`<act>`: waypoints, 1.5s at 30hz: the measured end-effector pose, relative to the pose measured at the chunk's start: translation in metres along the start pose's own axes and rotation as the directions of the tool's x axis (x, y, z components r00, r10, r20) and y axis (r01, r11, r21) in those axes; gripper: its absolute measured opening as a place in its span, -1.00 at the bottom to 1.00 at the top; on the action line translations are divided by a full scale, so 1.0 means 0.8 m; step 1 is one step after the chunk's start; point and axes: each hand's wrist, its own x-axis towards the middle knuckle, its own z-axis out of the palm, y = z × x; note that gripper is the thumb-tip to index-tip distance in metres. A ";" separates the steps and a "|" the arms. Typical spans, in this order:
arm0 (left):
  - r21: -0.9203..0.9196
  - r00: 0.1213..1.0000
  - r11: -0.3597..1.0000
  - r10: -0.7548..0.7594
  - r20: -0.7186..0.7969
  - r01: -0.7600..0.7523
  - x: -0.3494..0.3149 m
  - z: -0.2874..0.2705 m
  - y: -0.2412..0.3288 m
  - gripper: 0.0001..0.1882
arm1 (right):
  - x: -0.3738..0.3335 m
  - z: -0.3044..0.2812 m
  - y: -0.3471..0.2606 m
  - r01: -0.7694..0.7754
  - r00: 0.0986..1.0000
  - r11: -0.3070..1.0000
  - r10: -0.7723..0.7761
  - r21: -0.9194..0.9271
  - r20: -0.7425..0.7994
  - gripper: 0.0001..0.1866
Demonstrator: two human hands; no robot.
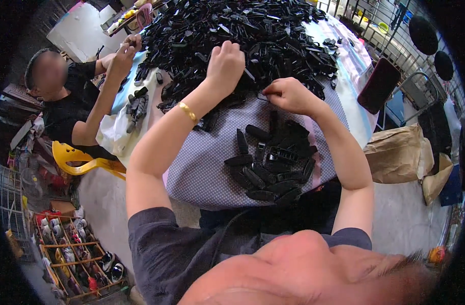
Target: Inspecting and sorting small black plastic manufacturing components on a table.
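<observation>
A large heap of small, shiny black plastic pieces [202,30] covers the far part of the cloth-covered table. My left hand [226,65] is over the near side of the heap, its fingers curled down and closed; whatever they hold is hidden. To its right, my right hand [292,95] pinches a thin dark piece [263,96] between thumb and fingers, just above the cloth. Nearer to me lies a smaller pile of longer, rounded black pieces [278,168], some with slots or teeth. A gold bracelet [188,112] circles my left wrist.
A dotted grey cloth [197,168] covers the table's near edge. A dark phone-like slab [379,85] stands at the right edge. Another person [72,101] sits at the left, hands raised, by a yellow chair [85,160]. Brown paper bags [400,152] lie right; a shoe rack [72,254] stands lower left.
</observation>
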 end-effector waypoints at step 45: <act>-0.718 0.893 -0.662 -0.166 0.419 0.214 -0.059 -0.042 0.025 -0.77 | 0.001 0.022 -0.062 -0.142 0.938 0.845 0.282 0.516 -0.202 -0.71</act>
